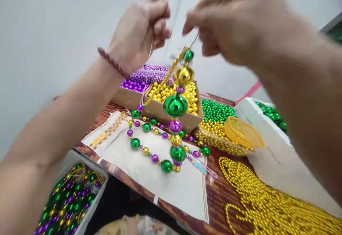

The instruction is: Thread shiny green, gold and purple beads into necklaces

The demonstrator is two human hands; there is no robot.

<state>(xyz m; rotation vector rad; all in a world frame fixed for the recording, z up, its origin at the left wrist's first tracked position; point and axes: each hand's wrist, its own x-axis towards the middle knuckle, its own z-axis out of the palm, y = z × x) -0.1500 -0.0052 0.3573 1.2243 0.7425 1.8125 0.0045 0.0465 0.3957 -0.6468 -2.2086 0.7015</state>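
My left hand [151, 23] is raised with its fingers closed on a thin white thread [151, 48], which runs down past the wrist to the beads. To its right, my blurred right hand [221, 25] pinches a thin dark wire-like strand [196, 38] just above the top green bead. From there hangs a strand of beads [175, 105] in green, gold and purple. Its lower part loops across a white cloth [165, 185] on the table. A gold cord of small beads [171, 69] slants from the strand's top down to the loop's left end.
Behind the cloth, cardboard boxes hold gold beads [162, 94] and purple beads [133, 85]. Small green beads [217, 110], a yellow basket [244, 131] and a white foam box [267, 146] stand right. Gold bead chains [278, 199] cover the front right; a bin [103, 188] of strands sits lower left.
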